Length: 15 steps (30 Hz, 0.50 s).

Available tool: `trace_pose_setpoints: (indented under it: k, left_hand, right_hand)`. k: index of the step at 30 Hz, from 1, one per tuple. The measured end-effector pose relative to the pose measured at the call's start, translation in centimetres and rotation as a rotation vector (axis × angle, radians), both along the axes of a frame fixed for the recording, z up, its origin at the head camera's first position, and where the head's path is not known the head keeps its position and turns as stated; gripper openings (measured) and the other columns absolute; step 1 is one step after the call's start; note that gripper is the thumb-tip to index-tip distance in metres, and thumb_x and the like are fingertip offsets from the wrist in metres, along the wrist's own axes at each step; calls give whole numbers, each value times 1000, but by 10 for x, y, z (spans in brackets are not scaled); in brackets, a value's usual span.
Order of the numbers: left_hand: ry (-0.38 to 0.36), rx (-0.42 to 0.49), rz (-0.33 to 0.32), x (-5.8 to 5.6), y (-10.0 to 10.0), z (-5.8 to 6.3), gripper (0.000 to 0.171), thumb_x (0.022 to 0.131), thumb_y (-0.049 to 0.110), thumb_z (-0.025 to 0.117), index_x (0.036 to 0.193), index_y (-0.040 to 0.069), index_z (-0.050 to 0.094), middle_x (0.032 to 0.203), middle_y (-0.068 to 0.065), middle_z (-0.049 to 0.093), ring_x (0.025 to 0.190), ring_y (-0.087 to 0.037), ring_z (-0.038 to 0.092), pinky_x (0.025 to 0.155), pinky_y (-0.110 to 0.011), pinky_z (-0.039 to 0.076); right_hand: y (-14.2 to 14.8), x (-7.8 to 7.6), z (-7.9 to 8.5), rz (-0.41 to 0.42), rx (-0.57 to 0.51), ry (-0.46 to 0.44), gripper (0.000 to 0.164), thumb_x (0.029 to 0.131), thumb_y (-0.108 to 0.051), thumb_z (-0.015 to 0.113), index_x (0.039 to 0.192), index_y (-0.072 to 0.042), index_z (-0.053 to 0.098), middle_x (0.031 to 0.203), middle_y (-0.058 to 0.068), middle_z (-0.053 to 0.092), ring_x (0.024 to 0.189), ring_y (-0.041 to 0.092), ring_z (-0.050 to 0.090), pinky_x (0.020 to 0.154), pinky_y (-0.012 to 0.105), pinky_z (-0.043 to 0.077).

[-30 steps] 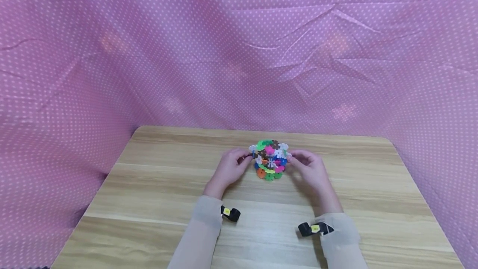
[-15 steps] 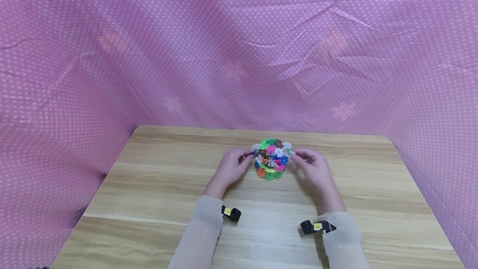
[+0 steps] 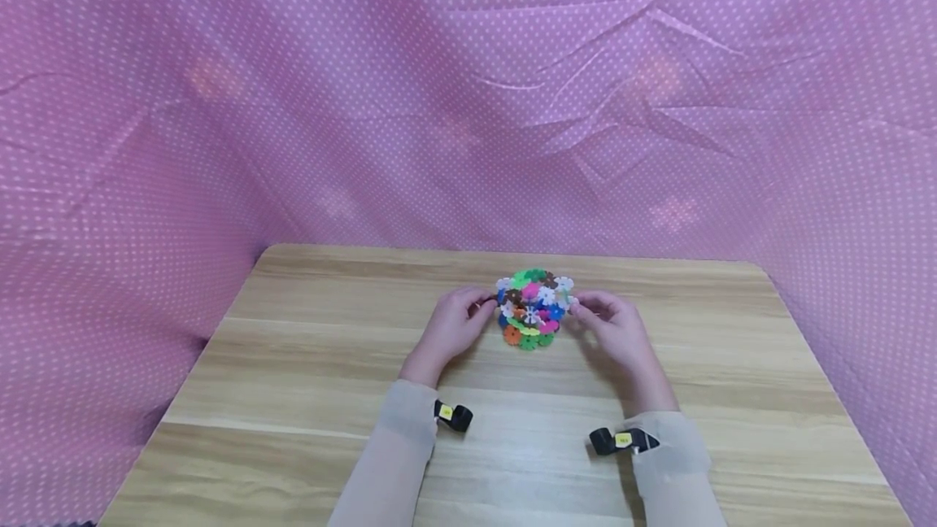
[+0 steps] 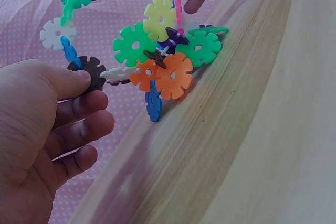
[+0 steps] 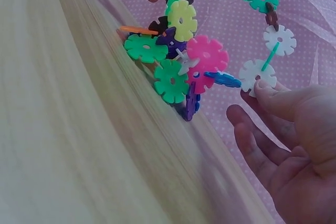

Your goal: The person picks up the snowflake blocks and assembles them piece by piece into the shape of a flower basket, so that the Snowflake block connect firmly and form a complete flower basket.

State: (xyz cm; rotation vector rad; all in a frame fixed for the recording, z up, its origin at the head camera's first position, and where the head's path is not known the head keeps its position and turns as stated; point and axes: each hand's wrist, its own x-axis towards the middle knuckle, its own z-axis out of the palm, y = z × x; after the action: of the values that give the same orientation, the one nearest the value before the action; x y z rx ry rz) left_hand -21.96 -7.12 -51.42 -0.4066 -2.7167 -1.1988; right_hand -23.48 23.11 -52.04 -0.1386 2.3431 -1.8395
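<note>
A many-coloured construction of interlocking notched plastic snowflake discs stands on the table between my hands. Its upper part is an open ring of joined discs, seen in both wrist views. Below that ring, orange discs and pink discs belong to the clustered base. My left hand pinches a dark brown disc on the ring's left side, thumb on its face. On the opposite side, my right hand pinches a white disc between thumb and finger; the other fingers are loosely bent.
The wood-grain table extends on all sides of the construction. Behind it and at both sides hangs a pink polka-dot cloth. A black camera strap sits on the left wrist and another on the right wrist.
The ring has shifted slightly to the right over the base, and my right hand has moved a little right with it. Both hands keep their pinch.
</note>
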Motion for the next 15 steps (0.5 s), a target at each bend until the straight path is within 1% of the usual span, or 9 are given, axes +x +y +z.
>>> trace_pose_setpoints:
  k: [3,8,15]
  left_hand:
    - [1,-2,-4,0,0,0,19,109,20,70,122,9,80,112,-4,79,91,-13,68,85,-35,61]
    - [-23,2,0,1,0,1,21,110,19,69,125,10,80,116,-4,79,94,-14,68,87,-36,60]
    - [-37,8,2,1,1,0,22,111,20,68,127,10,79,119,-4,79,97,-14,68,90,-37,61]
  right_hand:
    - [1,0,1,-3,12,6,25,106,-16,72,128,-4,73,119,19,75,109,39,71,104,40,53]
    - [1,1,0,2,26,32,24,105,-15,73,126,-3,74,118,19,75,108,39,71,99,36,57]
    - [1,1,-2,12,-8,11,23,104,-14,76,124,-3,76,118,20,75,107,38,72,98,33,57]
